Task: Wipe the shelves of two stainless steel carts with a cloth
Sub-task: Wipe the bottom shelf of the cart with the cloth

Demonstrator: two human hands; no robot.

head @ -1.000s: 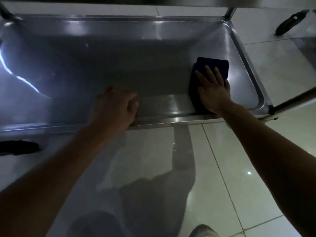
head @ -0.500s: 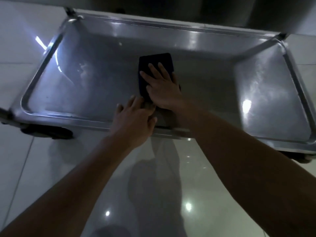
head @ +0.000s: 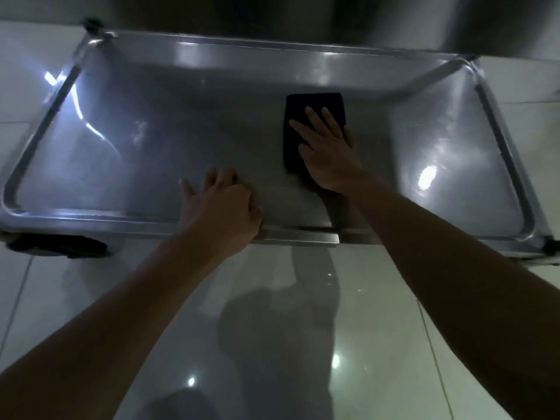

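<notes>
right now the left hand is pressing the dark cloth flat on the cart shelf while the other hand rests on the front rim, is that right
Not quite: the hands are swapped. In the head view the right hand presses the dark cloth flat on the cart shelf, fingers straight, while the left hand rests on the front rim.

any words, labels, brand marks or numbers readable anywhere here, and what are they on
None can be read.
Cart shelf: bare steel with glare only, no stamp or sticker in view.
Dark cloth under the right hand: plain, no tag or print shows.
Left hand on the shelf's front rim: nothing written near it.
Floor tiles and the dark caster: no marks legible.
</notes>
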